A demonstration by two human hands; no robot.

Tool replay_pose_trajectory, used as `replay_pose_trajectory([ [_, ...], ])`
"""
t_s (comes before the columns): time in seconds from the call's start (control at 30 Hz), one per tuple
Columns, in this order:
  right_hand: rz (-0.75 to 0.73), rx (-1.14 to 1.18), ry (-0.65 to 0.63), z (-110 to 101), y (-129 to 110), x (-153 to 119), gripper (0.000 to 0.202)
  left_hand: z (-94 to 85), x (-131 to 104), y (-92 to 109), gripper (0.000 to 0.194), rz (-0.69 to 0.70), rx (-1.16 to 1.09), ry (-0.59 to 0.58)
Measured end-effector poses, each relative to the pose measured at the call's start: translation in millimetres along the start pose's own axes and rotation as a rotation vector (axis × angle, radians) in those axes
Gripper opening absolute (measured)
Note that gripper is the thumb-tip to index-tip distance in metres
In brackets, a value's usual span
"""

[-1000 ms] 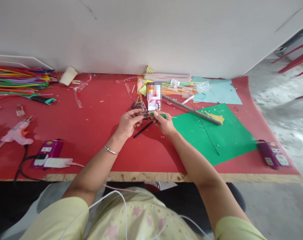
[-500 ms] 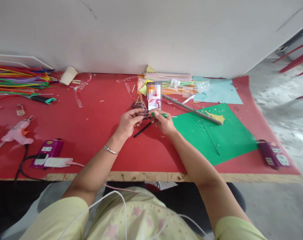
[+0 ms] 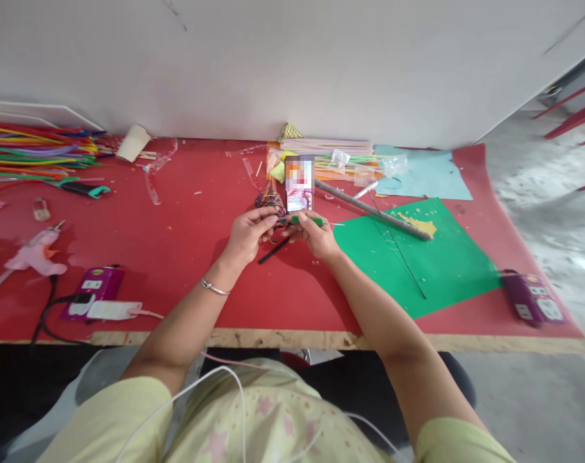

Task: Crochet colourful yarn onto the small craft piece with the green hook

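Note:
My right hand (image 3: 316, 236) is closed round the green handle of a crochet hook (image 3: 308, 220), whose thin pale end sticks out to the right. My left hand (image 3: 251, 233) pinches multicoloured yarn close to the hook's other end; the small piece between the fingertips is mostly hidden. Just behind the hands lies a ball of multicoloured yarn (image 3: 269, 198). Beside it a phone (image 3: 299, 200) with a lit screen stands upright. Under the hands a narrow black strip (image 3: 273, 251) rests on the red tabletop (image 3: 196, 257).
Pipe cleaners (image 3: 36, 151) lie at the back left. A pink glue gun (image 3: 36, 251) and a purple power strip (image 3: 94, 289) sit at the left. On the right are a green sheet (image 3: 447, 263), a grey rod (image 3: 374, 211) and another purple power strip (image 3: 531, 297).
Both hands stay close together with the hook and yarn, with only slight finger movement. The whole view has shifted a little.

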State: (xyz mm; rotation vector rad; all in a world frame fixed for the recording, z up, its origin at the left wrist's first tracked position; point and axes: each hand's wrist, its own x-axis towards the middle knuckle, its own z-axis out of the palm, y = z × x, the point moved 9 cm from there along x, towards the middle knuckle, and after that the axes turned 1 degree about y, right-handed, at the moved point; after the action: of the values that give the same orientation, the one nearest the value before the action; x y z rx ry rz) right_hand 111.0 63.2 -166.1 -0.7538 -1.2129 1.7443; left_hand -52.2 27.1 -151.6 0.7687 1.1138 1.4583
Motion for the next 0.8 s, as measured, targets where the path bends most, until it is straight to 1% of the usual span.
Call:
replay_pose_trajectory([
  [0.13,-0.044,-0.06,-0.03,1.5,-6.1,-2.4,0.045,0.6,-1.3,3.5,0.04,0.082,0.024,0.008],
  [0.27,-0.041,-0.114,-0.029,3.3,-7.2,-4.3,0.049,2.5,-5.4,6.9,0.039,0.119,0.079,0.023],
  [0.4,-0.06,-0.185,-0.081,13.7,-7.7,-8.1,0.054,0.8,-6.1,10.5,0.04,0.147,0.118,0.048],
  [0.53,-0.105,-0.198,-0.014,13.1,-9.1,-9.9,0.055,-1.9,-5.1,11.1,0.044,0.199,0.154,0.069],
  [0.67,-0.17,-0.252,0.054,11.7,-11.1,-10.8,0.053,-1.0,-6.5,8.5,0.044,0.272,0.186,0.098],
  [0.73,-0.198,-0.278,0.08,12.2,-12.8,-12.1,0.053,0.1,-6.2,3.5,0.046,0.24,0.145,0.106],
  [0.8,-0.228,-0.294,0.092,13.9,-16.4,-14.1,0.053,1.8,-4.1,-3.7,0.046,0.14,0.048,0.088],
])
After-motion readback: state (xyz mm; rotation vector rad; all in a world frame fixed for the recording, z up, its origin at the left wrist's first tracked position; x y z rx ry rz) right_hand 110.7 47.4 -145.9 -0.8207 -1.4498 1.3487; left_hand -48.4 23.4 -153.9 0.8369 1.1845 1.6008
